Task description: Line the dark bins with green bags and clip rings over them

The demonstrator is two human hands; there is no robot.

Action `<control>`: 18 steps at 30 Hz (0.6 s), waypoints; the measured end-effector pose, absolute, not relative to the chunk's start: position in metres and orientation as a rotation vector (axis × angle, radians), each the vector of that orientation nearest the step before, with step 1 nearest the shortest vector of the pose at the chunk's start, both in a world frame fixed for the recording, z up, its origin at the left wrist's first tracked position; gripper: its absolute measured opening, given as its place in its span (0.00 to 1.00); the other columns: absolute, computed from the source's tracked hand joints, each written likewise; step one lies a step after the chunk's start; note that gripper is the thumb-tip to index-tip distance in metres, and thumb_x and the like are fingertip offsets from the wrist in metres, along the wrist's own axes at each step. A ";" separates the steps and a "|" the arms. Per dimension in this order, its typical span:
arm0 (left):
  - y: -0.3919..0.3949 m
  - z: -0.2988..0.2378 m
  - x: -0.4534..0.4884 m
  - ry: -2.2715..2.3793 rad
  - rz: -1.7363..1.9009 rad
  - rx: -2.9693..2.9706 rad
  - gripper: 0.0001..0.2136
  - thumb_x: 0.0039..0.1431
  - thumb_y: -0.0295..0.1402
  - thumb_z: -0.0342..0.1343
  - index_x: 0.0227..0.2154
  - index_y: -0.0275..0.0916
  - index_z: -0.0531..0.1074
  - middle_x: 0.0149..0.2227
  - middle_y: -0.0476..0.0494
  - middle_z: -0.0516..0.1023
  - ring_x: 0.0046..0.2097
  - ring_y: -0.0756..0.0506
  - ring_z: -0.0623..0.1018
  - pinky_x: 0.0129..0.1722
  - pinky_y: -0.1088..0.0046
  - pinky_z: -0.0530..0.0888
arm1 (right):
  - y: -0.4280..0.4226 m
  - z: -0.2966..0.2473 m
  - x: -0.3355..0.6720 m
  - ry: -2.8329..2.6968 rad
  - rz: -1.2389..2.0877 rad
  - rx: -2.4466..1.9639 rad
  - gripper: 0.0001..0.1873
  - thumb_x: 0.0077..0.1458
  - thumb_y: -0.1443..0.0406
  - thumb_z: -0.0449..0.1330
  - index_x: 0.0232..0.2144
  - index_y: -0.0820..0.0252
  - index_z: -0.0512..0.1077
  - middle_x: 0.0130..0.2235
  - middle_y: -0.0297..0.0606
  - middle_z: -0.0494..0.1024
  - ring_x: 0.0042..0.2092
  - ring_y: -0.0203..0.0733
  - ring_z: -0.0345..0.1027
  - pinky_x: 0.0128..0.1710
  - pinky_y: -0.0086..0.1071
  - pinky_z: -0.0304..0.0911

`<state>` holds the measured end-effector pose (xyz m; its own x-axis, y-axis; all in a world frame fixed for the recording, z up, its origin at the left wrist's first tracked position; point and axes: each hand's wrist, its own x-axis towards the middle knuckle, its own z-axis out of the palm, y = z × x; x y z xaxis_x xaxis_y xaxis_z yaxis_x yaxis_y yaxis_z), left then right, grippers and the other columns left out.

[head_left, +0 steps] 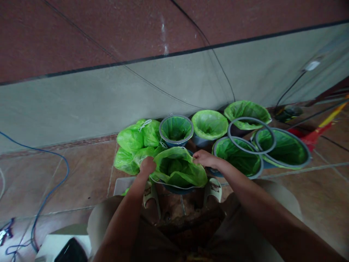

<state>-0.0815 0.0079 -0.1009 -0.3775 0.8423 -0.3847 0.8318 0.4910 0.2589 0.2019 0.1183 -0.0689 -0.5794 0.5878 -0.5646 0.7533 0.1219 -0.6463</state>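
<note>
I am crouched over a small bin [180, 189] lined with a green plastic bag [178, 169]. My left hand [147, 165] is closed on the bag's left edge. My right hand [204, 158] pinches the bag's right edge at the rim. The bag is spread open between both hands and drapes over the bin. My sandalled feet [214, 189] flank the bin on the tiled floor.
Tied green bags [133, 143] lie to the left. Several lined bins stand along the wall, one with a grey ring [176, 130], others at the right [283, 149]. A loose grey ring [251, 135] rests across two bins. A blue cable [51, 182] lies on the left floor; a red-yellow tool [319, 131] lies right.
</note>
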 end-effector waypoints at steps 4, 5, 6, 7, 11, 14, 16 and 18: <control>0.011 -0.093 -0.080 2.403 0.025 1.339 0.11 0.60 0.24 0.51 0.37 0.33 0.79 0.39 0.35 0.81 0.45 0.40 0.80 0.43 0.70 0.72 | 0.112 -0.046 0.205 1.972 -2.109 1.096 0.09 0.46 0.61 0.64 0.27 0.62 0.73 0.23 0.31 0.74 0.24 0.33 0.67 0.23 0.24 0.60; 0.012 -0.090 -0.080 2.432 0.056 1.342 0.11 0.59 0.24 0.51 0.37 0.34 0.80 0.37 0.37 0.82 0.43 0.41 0.80 0.41 0.71 0.71 | 0.112 -0.041 0.206 1.927 -2.173 1.047 0.11 0.45 0.60 0.65 0.27 0.62 0.73 0.24 0.31 0.74 0.24 0.32 0.67 0.23 0.24 0.61; 0.013 -0.086 -0.080 2.449 0.106 1.349 0.12 0.59 0.25 0.51 0.36 0.35 0.80 0.36 0.38 0.82 0.41 0.42 0.80 0.39 0.71 0.71 | 0.111 -0.036 0.207 1.886 -2.215 1.001 0.12 0.44 0.59 0.66 0.28 0.62 0.73 0.25 0.31 0.75 0.25 0.33 0.68 0.24 0.24 0.62; 0.014 -0.083 -0.080 2.452 0.177 1.358 0.12 0.59 0.26 0.51 0.36 0.35 0.80 0.34 0.39 0.82 0.38 0.42 0.80 0.37 0.72 0.70 | 0.111 -0.033 0.208 1.847 -2.246 0.955 0.14 0.44 0.58 0.67 0.30 0.62 0.73 0.26 0.32 0.76 0.25 0.33 0.69 0.24 0.25 0.64; 0.022 -0.074 -0.080 2.385 0.614 1.394 0.13 0.62 0.31 0.50 0.39 0.35 0.80 0.33 0.41 0.82 0.34 0.45 0.79 0.35 0.73 0.70 | 0.109 -0.031 0.212 1.765 -2.240 0.756 0.17 0.46 0.56 0.68 0.33 0.63 0.73 0.29 0.34 0.79 0.28 0.35 0.72 0.26 0.27 0.68; 0.029 -0.078 -0.077 2.285 0.836 1.381 0.14 0.63 0.33 0.52 0.45 0.35 0.78 0.37 0.42 0.83 0.36 0.46 0.80 0.39 0.73 0.73 | 0.106 -0.041 0.212 1.821 -2.028 0.720 0.16 0.49 0.55 0.66 0.32 0.62 0.73 0.28 0.34 0.78 0.28 0.36 0.72 0.25 0.26 0.67; 0.030 -0.085 -0.073 2.248 0.790 1.337 0.15 0.62 0.34 0.54 0.49 0.35 0.76 0.37 0.42 0.83 0.37 0.45 0.81 0.40 0.72 0.74 | 0.104 -0.049 0.211 1.875 -1.767 0.781 0.14 0.51 0.55 0.65 0.30 0.62 0.73 0.26 0.34 0.77 0.26 0.36 0.71 0.23 0.26 0.65; 0.028 -0.095 -0.071 2.234 0.645 1.273 0.20 0.60 0.36 0.57 0.53 0.33 0.74 0.34 0.42 0.83 0.37 0.43 0.81 0.41 0.70 0.75 | 0.102 -0.054 0.209 1.902 -1.464 0.853 0.14 0.53 0.57 0.63 0.28 0.63 0.74 0.25 0.36 0.77 0.24 0.37 0.69 0.23 0.27 0.64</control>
